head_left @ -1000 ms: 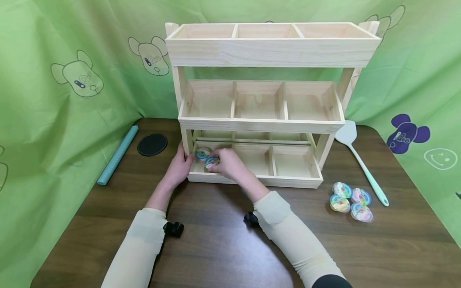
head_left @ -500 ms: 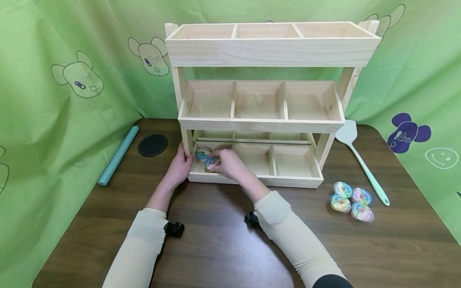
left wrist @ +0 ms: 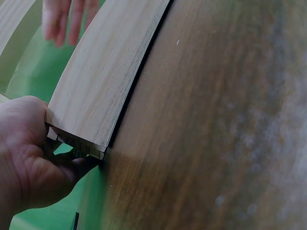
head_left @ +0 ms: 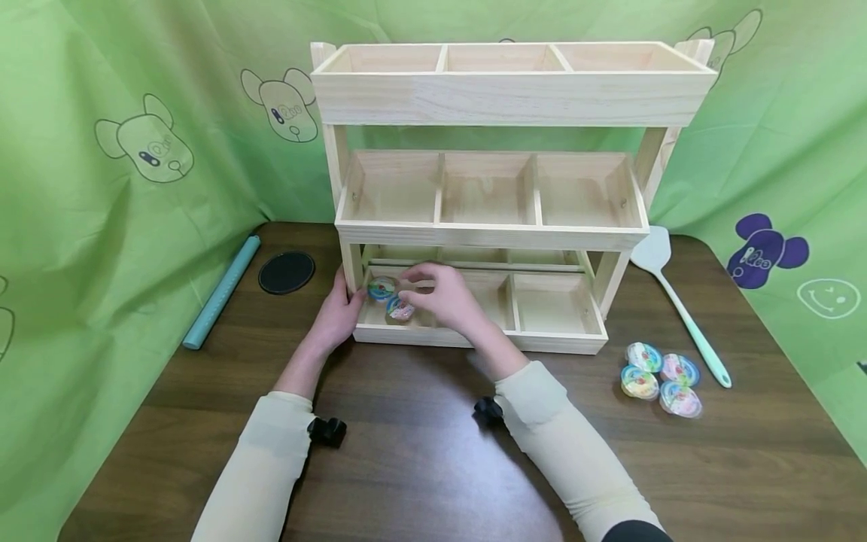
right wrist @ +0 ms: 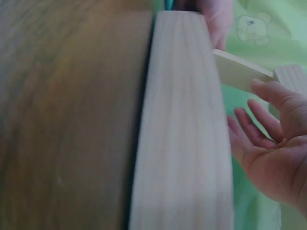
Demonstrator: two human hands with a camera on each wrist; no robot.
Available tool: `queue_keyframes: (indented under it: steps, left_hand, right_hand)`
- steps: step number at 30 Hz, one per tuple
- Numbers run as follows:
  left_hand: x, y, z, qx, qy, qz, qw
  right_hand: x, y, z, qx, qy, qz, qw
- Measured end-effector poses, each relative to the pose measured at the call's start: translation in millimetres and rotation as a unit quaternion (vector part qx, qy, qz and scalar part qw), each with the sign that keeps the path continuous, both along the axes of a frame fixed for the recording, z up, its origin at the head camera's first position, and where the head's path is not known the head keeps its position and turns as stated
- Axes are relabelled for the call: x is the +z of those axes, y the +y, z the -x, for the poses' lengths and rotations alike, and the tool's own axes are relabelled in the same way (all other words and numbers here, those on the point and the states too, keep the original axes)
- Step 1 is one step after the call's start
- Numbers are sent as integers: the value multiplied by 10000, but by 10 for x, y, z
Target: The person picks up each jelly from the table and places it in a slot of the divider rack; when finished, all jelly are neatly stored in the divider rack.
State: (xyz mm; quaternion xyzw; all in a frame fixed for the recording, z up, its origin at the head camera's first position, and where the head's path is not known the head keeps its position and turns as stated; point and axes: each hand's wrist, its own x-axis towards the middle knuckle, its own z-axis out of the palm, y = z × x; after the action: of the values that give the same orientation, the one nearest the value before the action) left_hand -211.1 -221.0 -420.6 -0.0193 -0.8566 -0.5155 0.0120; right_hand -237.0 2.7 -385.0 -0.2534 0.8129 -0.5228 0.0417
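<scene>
In the head view, my left hand [head_left: 336,310] grips the left end of the lowest tier of a pale wooden three-tier rack [head_left: 515,98]; the left wrist view shows that hand [left wrist: 29,158] at the board's end. My right hand [head_left: 443,297] hovers over the lowest tier, thumb and fingers parted around air. Just left of its fingertips, a small jelly cup [head_left: 400,309] with a printed lid lies in the left compartment. A second jelly cup [head_left: 382,287] is behind it. The right wrist view shows the right hand [right wrist: 273,148] with spread fingers beside the front board.
Several more jelly cups [head_left: 660,380] stand grouped on the table right of the rack. Behind them lies a spatula [head_left: 684,309] with a mint handle. At the left are a round black disc [head_left: 287,272] and a blue roll [head_left: 222,293]. Green printed cloth [head_left: 135,226] surrounds the table [head_left: 406,467].
My right hand has let go of the front jelly cup, parted its fingers and moved slightly right. The cup stays in the left compartment. My left hand has not moved.
</scene>
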Motion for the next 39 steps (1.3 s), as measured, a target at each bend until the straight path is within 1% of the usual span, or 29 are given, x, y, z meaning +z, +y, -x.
queue_keyframes:
  steps: [1, 3, 8, 12, 19, 21, 28, 33, 39]
  left_hand:
    - [-1, -3, 1, -4, 5, -4, 10000]
    - [-2, -8, 3, -20, 23, -12, 10000]
    - [-21, -27, 19, -68, 43, -87, 9999]
    - [-27, -44, 29, -90, 35, -131, 9999]
    - [-4, -75, 1, 23, -28, -12, 10000]
    - [-2, -78, -1, 30, -5, 23, 10000]
    - [-13, -65, 0, 18, -14, 24, 10000]
    - [-22, -40, 3, -30, 2, -36, 10000]
    - [-18, -2, 7, -79, 72, -51, 9999]
  right_hand:
    - [15, 24, -15, 6, -28, 169, 9999]
    - [45, 76, -51, 23, 56, 308, 9995]
    - [86, 247, -150, 34, 343, 422, 9985]
    - [101, 418, -219, -137, 546, 517, 9971]
    - [72, 707, -348, -324, 884, 716, 9930]
    - [67, 795, -383, -381, 900, 700, 9928]
    - [25, 1081, -482, -605, 675, 588, 9941]
    - [-14, 1254, -546, -786, 758, 554, 9925]
    - [-8, 1461, -626, -1090, 801, 423, 9899]
